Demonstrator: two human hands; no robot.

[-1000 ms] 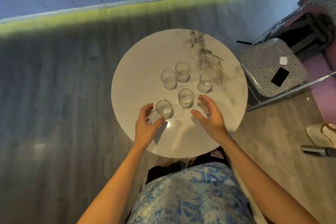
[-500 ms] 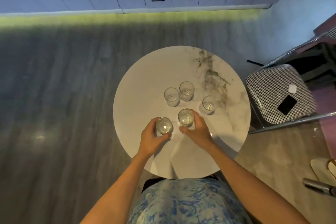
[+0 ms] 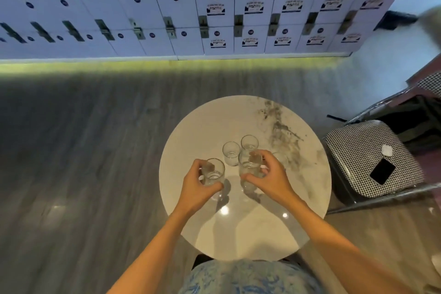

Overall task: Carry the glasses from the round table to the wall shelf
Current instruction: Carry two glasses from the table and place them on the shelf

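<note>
Now in the hands: the left glass point(image 3: 213, 172) and the right glass point(image 3: 249, 167) are both clear, upright and raised off the tabletop, with their shadows lying on the marble under them.
Left hand point(image 3: 194, 186): fingers and thumb are curled round the left glass from the near side.
Right hand point(image 3: 272, 179): thumb in front and fingers behind, wrapped round the right glass.
Change from half a second ago: the same two glasses stood on the table with the hands closing round them; they are now lifted clear.
Glasses left standing: two point(image 3: 231, 156) point(image 3: 249, 143) sit close together just beyond the held pair. A third glass point(image 3: 280, 159) is mostly hidden behind the right hand. None of the three has moved.
Surface: a round table point(image 3: 238, 234) of pale marble, with a dark veined patch on its far right and two bright light spots near its close edge.
Room: grey wood-look floor point(image 3: 83, 150). A wall of white lockers point(image 3: 167, 7) shows more than before, as the view has tipped upward.
Right side: a chair point(image 3: 353, 145) with a houndstooth seat. On the seat lie a black phone point(image 3: 382, 171) and a small white item point(image 3: 387, 150).
Bottom edge: a blue patterned garment point(image 3: 248, 277).
</note>
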